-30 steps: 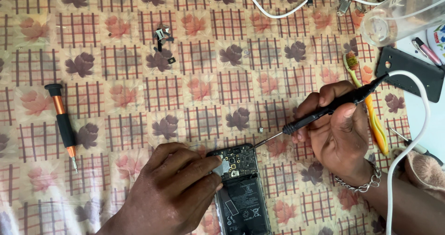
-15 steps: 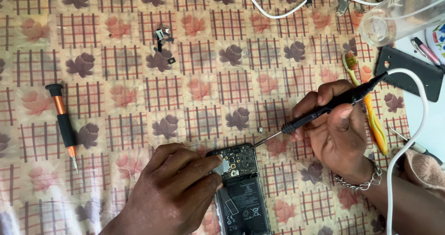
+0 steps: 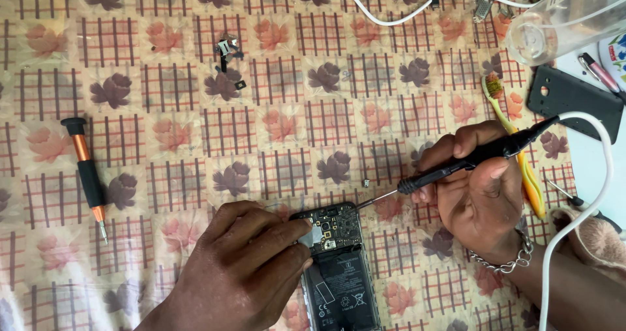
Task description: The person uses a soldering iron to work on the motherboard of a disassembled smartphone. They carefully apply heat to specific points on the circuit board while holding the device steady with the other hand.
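Observation:
An opened phone (image 3: 339, 266) lies face down near the bottom middle, its circuit board and black battery bare. My left hand (image 3: 241, 272) rests on its left edge, and the fingertips pinch a small silvery part over the board. My right hand (image 3: 479, 187) grips a black soldering iron (image 3: 456, 165) like a pen. The thin metal tip slants down left and meets the phone's top right corner. A white cable (image 3: 580, 200) loops from the iron's rear past my right wrist.
A black and orange screwdriver (image 3: 88, 174) lies at the left. Small metal parts (image 3: 228, 50) sit top centre. A yellow-green toothbrush (image 3: 515, 142), a black phone cover (image 3: 574, 99), a clear plastic container (image 3: 567, 18) and white cables (image 3: 391, 11) crowd the right and top.
My right hand has shifted slightly, and the iron's tip stays at the phone's top right corner. My left hand keeps its hold on the phone.

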